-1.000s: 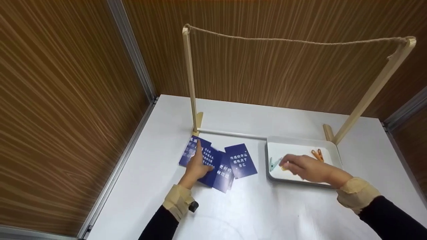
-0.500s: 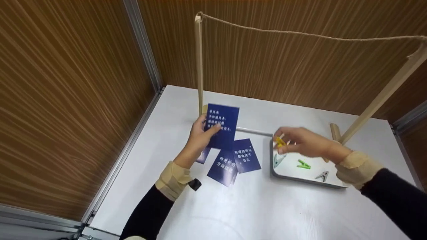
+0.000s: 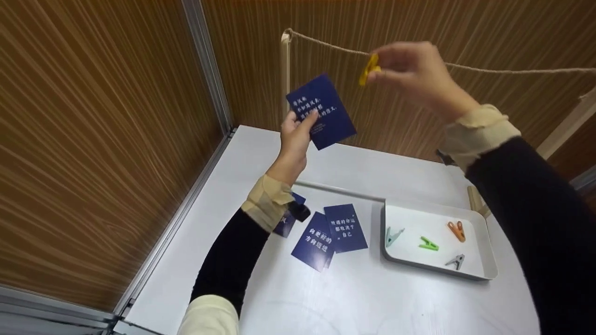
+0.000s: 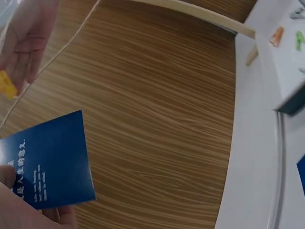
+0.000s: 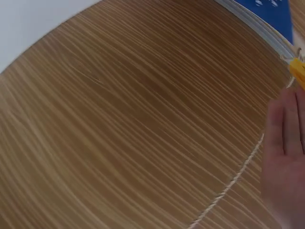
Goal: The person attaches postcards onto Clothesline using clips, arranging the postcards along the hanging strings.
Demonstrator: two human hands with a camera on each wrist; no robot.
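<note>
My left hand (image 3: 295,139) pinches a dark blue card (image 3: 333,123) with white writing, thumb on its front, held tilted below the string (image 3: 503,71). In the left wrist view the same card (image 4: 62,157) fills the lower left corner. A yellow clothespin (image 3: 369,70) is pinched between the thumb and fingers of my right hand (image 3: 423,77), up at the height of the string, right of the card and apart from it. The right wrist view shows the yellow clothespin (image 5: 298,70) at its right edge, above the fingers.
Several blue cards (image 3: 312,249) lie partly overlapping on the white table (image 3: 372,298). To their right a white tray (image 3: 491,251) holds green, orange, grey and pale teal clothespins. A wooden post (image 3: 285,70) carries the string's left end; another post (image 3: 570,123) stands at the right.
My left hand has picked the card off the table and raised it. My right hand has lifted the yellow clothespin out of the tray, up to the string.
</note>
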